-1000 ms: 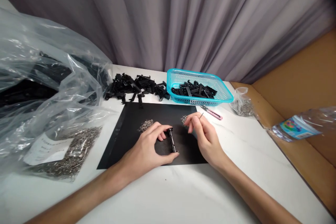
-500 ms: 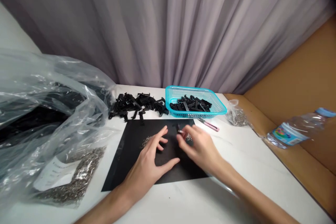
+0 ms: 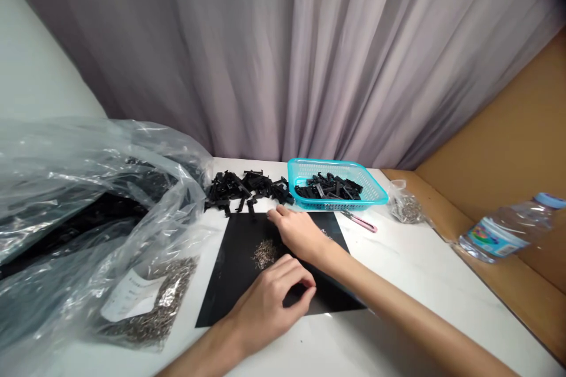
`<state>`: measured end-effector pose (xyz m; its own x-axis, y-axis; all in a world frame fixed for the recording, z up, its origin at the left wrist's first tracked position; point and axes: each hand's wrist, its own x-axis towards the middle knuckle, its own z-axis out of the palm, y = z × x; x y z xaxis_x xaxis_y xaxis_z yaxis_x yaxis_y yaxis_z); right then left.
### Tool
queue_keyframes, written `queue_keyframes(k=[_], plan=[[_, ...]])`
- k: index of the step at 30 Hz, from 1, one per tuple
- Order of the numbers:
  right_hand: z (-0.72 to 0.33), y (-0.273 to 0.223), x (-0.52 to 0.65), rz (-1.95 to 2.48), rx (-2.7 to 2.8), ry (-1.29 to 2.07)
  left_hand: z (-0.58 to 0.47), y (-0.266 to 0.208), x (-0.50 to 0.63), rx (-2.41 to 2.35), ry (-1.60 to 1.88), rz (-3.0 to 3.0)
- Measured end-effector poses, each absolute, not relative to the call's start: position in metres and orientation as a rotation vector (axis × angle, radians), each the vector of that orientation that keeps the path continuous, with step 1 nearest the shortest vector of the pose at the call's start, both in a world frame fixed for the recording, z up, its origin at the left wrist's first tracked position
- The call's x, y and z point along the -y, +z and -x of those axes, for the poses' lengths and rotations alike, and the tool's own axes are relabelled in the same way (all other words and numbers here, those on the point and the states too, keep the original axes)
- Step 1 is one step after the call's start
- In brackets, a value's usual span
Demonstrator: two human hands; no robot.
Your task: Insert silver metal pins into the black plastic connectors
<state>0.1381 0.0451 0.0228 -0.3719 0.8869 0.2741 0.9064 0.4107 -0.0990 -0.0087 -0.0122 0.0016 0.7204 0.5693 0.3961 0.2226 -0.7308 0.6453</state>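
Note:
My left hand (image 3: 276, 291) is low over the black mat (image 3: 212, 306), thumb and index finger meeting in a pinch. Whatever may be between those fingertips I cannot make out. Just beyond it lies a small heap of thin metal pieces (image 3: 264, 254). My right hand (image 3: 297, 228) reaches across the mat's far edge, its fingers closed together beside the pile of black plastic parts (image 3: 234, 187); anything in them is hidden. Behind its wrist shows part of a second heap of small shiny metal pieces (image 3: 326, 234).
A turquoise basket (image 3: 380, 195) holds more black parts. In front of it lies a pink-handled cutter (image 3: 360, 222). A small bag of metal pieces (image 3: 405, 208) and a water bottle (image 3: 497, 234) are at right. At left are a large clear bag (image 3: 66, 147) and a labelled bag of metal pieces (image 3: 174, 288).
My right hand has moved left from the right-hand metal heap to the black parts; the dark part at its fingertips no longer shows. My left fingers have gone from spread to pinched.

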Motion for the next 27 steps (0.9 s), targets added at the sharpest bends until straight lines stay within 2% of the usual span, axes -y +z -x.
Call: queue_keyframes(k=[7,14,19,22,27], plan=[[-0.093,0.014,-0.084,1.673,2.241,0.029,0.01,-0.002,0.014,-0.489,0.845,-2.393],[-0.131,0.019,-0.059,1.632,2.12,0.068,0.009,-0.002,0.01,-0.745,0.881,-2.218],[-0.172,0.022,-0.021,1.357,1.924,0.278,0.015,0.007,-0.005,-1.129,1.197,-2.109],[-0.185,0.02,0.003,1.234,1.882,0.45,0.022,0.015,-0.014,-1.188,1.333,-2.259],[-0.186,0.013,0.017,1.138,1.773,0.609,0.025,0.017,-0.03,-0.898,0.813,-2.003]])
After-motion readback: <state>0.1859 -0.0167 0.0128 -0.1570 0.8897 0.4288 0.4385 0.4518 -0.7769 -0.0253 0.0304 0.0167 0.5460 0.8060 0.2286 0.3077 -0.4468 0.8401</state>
